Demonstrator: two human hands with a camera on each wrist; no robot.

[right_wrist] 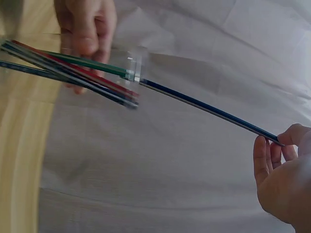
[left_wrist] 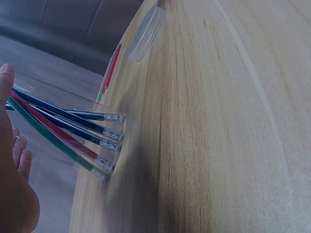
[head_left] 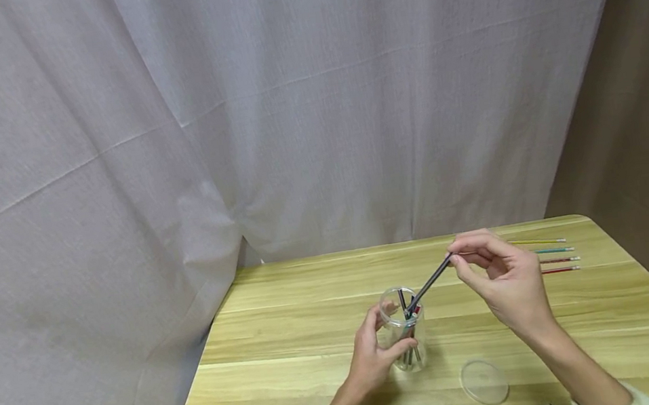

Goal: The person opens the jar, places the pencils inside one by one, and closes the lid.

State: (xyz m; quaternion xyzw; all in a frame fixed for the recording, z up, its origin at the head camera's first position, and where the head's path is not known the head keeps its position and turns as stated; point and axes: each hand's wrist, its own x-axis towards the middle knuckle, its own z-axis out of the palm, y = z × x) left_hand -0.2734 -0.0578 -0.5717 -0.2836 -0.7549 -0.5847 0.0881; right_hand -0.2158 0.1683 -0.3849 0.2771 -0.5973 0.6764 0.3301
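Observation:
On the table my left hand grips a clear plastic jar, thumb on the near side and fingers round the back. Several pencils lean inside it, dark blue, red and green, with eraser ends at the bottom in the left wrist view. Above and to the right, my right hand pinches a dark pencil near its upper end between thumb and fingers. That pencil slants down to the left, its lower end at the jar's mouth. In the right wrist view the same pencil runs from fingertips to rim.
A clear round lid lies on the table right of the jar. Farther back on the right, several pencils lie in a row, among them a yellow one and a teal one. A grey curtain hangs behind the table.

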